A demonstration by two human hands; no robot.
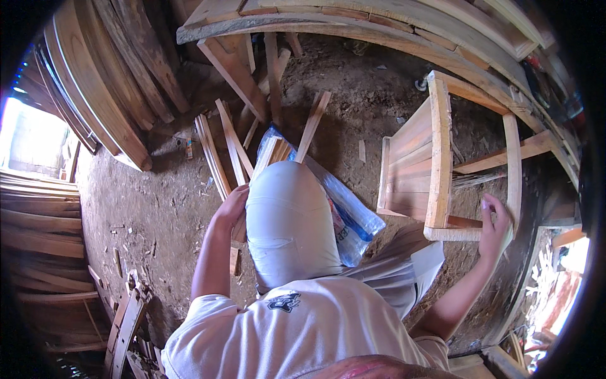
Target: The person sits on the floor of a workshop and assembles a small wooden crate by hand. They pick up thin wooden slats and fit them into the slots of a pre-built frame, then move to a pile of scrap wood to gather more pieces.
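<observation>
My left hand (235, 203) is low beside my raised knee, against the near ends of some thin wooden strips (232, 142). Its fingers are mostly hidden, so I cannot tell whether it grips a strip. On the other side, my right hand (497, 222) is at the near right corner of a wooden stool-like frame (440, 158), with its fingers apart. The frame lies tipped on the dirt floor, its slatted panel (410, 164) facing left. Whether the right hand touches the frame's rail (512, 165) is unclear. More short strips (273, 153) show just beyond my knee.
A blue-and-clear plastic wrapper (353, 221) lies right of my knee. A long wooden bench (353, 25) curves across the far side. Tall boards (95, 82) lean at the far left, above stacked planks (41, 234). Scrap wood (129, 316) lies near left.
</observation>
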